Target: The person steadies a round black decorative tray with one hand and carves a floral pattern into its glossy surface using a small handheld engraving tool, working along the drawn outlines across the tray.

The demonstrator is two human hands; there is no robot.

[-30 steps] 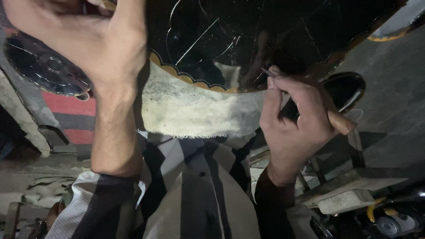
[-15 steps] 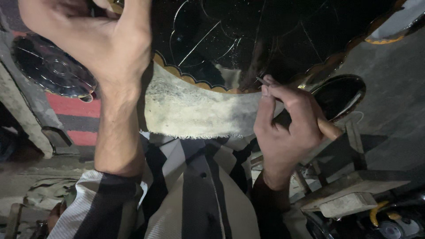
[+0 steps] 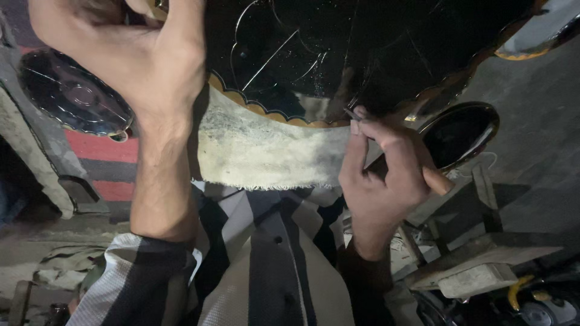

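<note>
Head view: right hand (image 3: 383,175), clamped on a thin tool (image 3: 432,176), creeping left along the black tray's (image 3: 338,54) scalloped edge since earlier; left hand (image 3: 130,57) gripping tray's left rim, steadying over cloth (image 3: 266,148).

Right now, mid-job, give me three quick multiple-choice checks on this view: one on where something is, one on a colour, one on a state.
1. Where does the pale cloth lie?
A. Under the near edge of the big black tray, between the two hands
B. On the floor at far right
C. Draped over the small oval dish

2. What colour is the scalloped rim of the big tray?
A. Red
B. Gold
C. White

3. How does the right hand stand?
A. Open and flat
B. Shut on a thin tool, tip at the tray's edge
C. Out of view

Answers:
1 A, the cloth spans from the left hand to the right.
2 B, a golden wavy band borders the black.
3 B, fingers pinch the tool, its wooden handle sticking out.
</note>
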